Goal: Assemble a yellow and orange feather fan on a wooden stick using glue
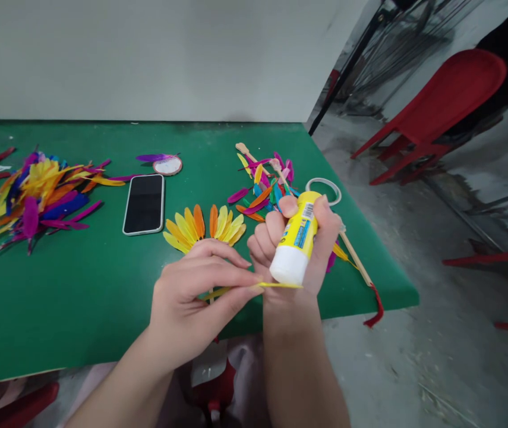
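My left hand pinches a thin yellow feather between thumb and fingers. Wrapped in the fingers of my right hand is a yellow glue stick, tilted with its white end down at the feather; whether they touch I cannot tell. Behind my left hand, a fan of yellow and orange feathers lies on the green table, its lower part hidden by that hand. Part of a thin wooden stick shows beneath my left hand.
A phone lies left of the fan, near a heap of colourful feathers. A small round white disc sits behind it. Feathered sticks, a tape roll and a red-tasselled stick are at right, by the table edge.
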Motion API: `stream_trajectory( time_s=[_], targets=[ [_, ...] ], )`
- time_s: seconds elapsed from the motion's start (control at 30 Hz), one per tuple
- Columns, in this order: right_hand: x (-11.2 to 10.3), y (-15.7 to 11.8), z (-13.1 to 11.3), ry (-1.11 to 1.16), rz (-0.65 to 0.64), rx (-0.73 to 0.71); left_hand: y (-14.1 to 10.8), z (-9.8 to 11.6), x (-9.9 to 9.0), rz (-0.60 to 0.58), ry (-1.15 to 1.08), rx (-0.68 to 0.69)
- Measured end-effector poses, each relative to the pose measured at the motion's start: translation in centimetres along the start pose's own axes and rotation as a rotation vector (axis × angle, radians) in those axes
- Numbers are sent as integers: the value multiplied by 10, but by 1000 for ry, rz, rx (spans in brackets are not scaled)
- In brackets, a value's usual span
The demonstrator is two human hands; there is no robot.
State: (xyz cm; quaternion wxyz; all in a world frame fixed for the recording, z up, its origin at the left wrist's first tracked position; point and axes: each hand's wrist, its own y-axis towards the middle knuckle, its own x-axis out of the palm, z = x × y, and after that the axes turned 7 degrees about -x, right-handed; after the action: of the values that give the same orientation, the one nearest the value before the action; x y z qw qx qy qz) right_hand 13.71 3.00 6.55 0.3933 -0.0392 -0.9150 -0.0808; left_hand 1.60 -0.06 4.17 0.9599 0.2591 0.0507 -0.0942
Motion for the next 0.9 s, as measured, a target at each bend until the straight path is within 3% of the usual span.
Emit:
stream_trajectory(
  time_s=[0.9],
  targets=[
    [-1,1,0,-20,31,-17,-1,-1,1,-9,-36,-57]
  ],
)
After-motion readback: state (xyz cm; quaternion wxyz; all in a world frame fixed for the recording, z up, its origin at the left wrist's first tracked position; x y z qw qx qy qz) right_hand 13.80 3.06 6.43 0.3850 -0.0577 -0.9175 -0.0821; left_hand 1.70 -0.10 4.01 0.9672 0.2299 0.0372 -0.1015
